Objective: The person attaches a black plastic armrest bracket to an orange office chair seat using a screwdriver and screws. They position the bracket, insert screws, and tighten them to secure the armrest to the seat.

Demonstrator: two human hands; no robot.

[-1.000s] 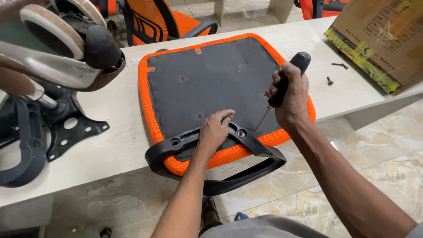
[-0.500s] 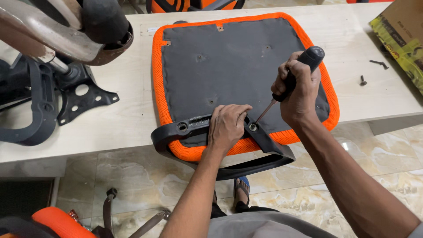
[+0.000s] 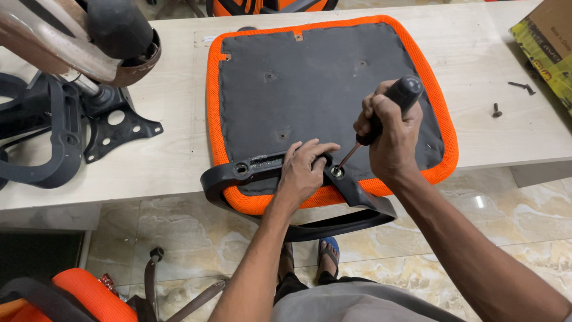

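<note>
Head view: my right hand (image 3: 390, 140) still grips screwdriver (image 3: 381, 122), tip in armrest (image 3: 286, 179) screw; left hand (image 3: 304, 170) stays clamped on armrest; seat (image 3: 322, 77) unmoved.

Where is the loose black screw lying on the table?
In the head view, the loose black screw lies on the table to the right of the orange chair seat, near the cardboard box, apart from the right hand.
</note>
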